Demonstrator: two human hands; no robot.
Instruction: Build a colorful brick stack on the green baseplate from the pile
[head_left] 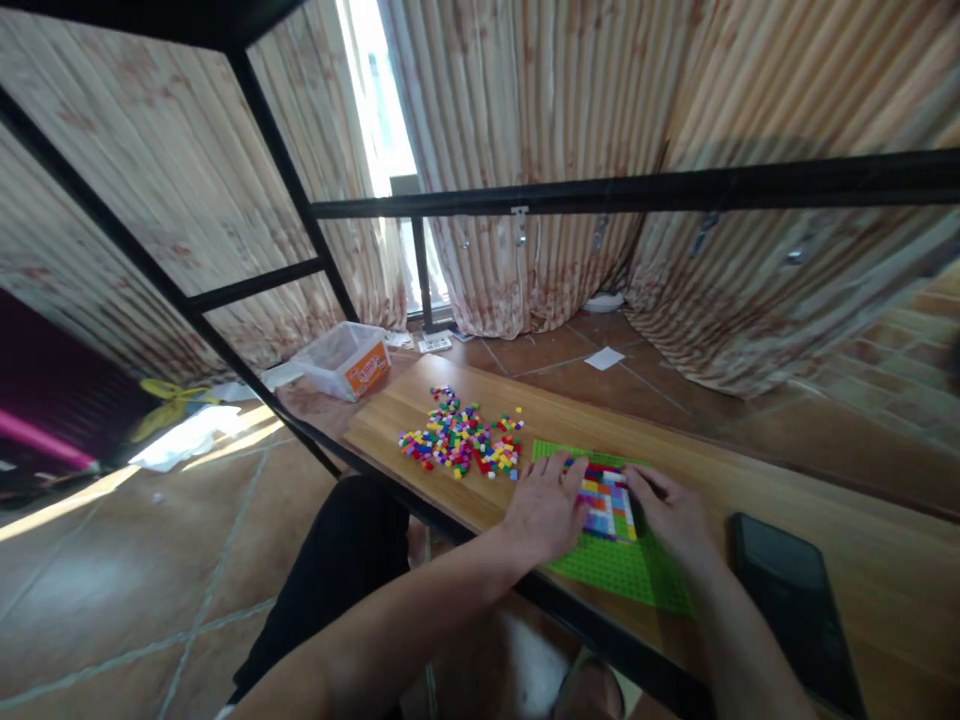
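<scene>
The left hand (546,507) lay over the near-left part of a multicoloured brick patch (606,508), fingers bent; whether it gripped a brick could not be told. The right hand (670,512) touched the patch's far right corner, thumb and fingertips close together, though any piece between them was hidden. The patch, between both hands, stood closely set on the green baseplate (611,572), whose studs showed bare below the hands. So the work seemed only partly done: many loose bricks (463,438) lay left of the left hand, unplaced, on the counter (574,425).
</scene>
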